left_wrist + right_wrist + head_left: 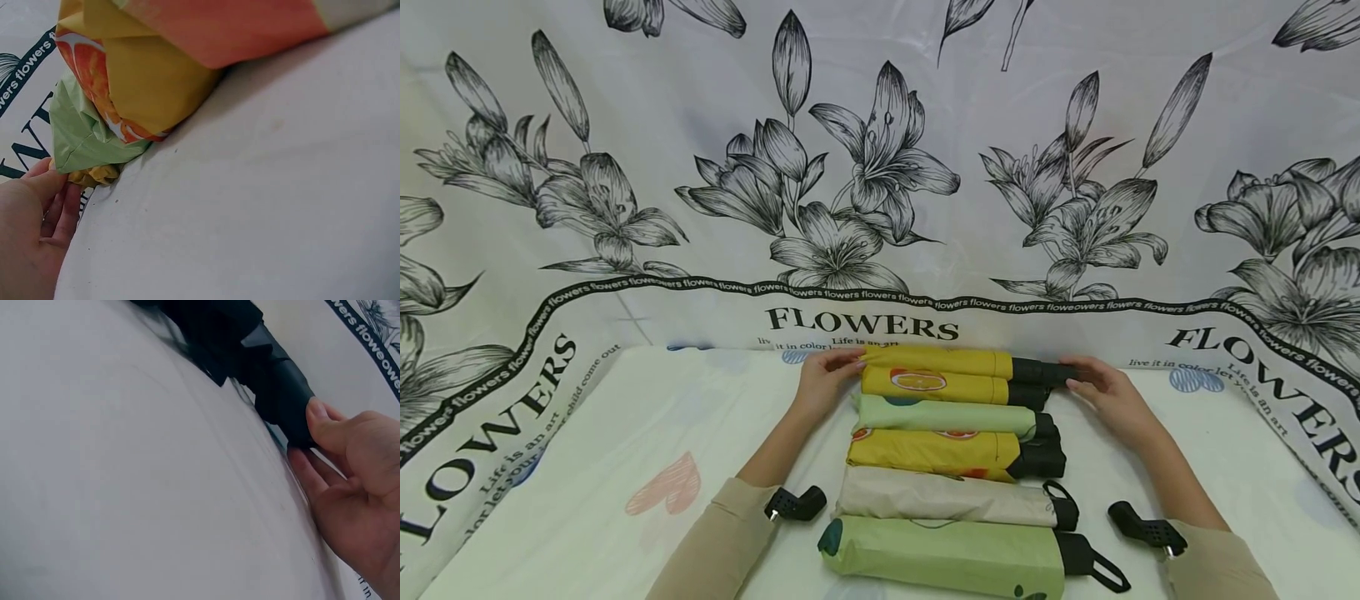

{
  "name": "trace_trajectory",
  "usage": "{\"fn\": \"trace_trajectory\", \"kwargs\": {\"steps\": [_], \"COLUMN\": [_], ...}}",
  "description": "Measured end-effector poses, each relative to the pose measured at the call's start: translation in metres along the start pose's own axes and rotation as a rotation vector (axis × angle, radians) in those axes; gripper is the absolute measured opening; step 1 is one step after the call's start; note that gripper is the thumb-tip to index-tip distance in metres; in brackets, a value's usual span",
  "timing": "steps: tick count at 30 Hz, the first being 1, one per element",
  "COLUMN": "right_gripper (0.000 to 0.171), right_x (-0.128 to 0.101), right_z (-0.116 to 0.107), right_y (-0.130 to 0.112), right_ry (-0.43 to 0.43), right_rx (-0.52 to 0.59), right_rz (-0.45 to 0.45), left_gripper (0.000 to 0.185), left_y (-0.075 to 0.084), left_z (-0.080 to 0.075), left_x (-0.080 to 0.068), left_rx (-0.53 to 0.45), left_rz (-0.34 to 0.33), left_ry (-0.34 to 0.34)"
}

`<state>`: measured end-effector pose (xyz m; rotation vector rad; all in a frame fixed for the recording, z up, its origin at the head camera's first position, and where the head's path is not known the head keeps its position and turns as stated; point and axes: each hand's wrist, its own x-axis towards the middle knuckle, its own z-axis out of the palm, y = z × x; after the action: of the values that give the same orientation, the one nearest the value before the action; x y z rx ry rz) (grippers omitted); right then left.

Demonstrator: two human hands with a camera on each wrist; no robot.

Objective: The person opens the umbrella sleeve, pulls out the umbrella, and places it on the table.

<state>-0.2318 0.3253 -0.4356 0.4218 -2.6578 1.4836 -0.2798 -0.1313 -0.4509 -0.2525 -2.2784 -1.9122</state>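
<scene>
Several folded umbrellas lie side by side in a column. At the far end is a yellow umbrella (pixel 940 362); my left hand (pixel 822 385) pinches its left tip, and my right hand (pixel 1108 398) grips its black handle (pixel 289 394) between thumb and fingers. Right against it lies a second yellow umbrella (pixel 958 389) with an orange-slice print. Nearer come a slim light green umbrella (pixel 955 419), a third yellow umbrella (pixel 925 452), a beige umbrella (pixel 940 498) and a larger green umbrella (pixel 955 550). In the left wrist view, the light green umbrella's end partly covers the crumpled yellow tip (pixel 94 175).
A white cloth (pixel 580 458) with pale hearts covers the table. Behind the row rises a hanging sheet (pixel 970 250) printed with black flowers and lettering. A black wrist camera (pixel 796 503) sits on the left sleeve, another camera (pixel 1147 529) on the right.
</scene>
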Motion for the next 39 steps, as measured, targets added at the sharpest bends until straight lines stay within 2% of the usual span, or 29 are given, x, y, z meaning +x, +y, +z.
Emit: {"fn": "trace_trajectory", "kwargs": {"steps": [6, 14, 23, 31, 39], "right_gripper": [0.045, 0.045, 0.045, 0.044, 0.047], "right_x": [-0.002, -0.003, -0.007, -0.008, -0.013], "right_z": [-0.006, -0.012, -0.022, -0.028, -0.034], "right_y": [0.005, 0.009, 0.018, 0.024, 0.023], "right_ry": [-0.002, 0.001, 0.012, 0.008, 0.021], "right_rx": [0.000, 0.020, -0.017, 0.026, -0.002], "right_rz": [-0.008, 0.000, 0.028, 0.027, 0.069], "left_gripper": [0.023, 0.023, 0.023, 0.022, 0.022], "left_y": [0.000, 0.000, -0.001, 0.000, -0.001], "left_z": [0.000, -0.001, -0.001, -0.003, -0.002], "left_x": [-0.001, 0.000, 0.001, 0.000, 0.001], "left_rx": [0.002, -0.027, -0.049, -0.044, -0.038], "left_rz": [0.016, -0.005, -0.024, -0.026, -0.024], "left_ry": [-0.004, -0.022, -0.027, -0.027, -0.029]}}
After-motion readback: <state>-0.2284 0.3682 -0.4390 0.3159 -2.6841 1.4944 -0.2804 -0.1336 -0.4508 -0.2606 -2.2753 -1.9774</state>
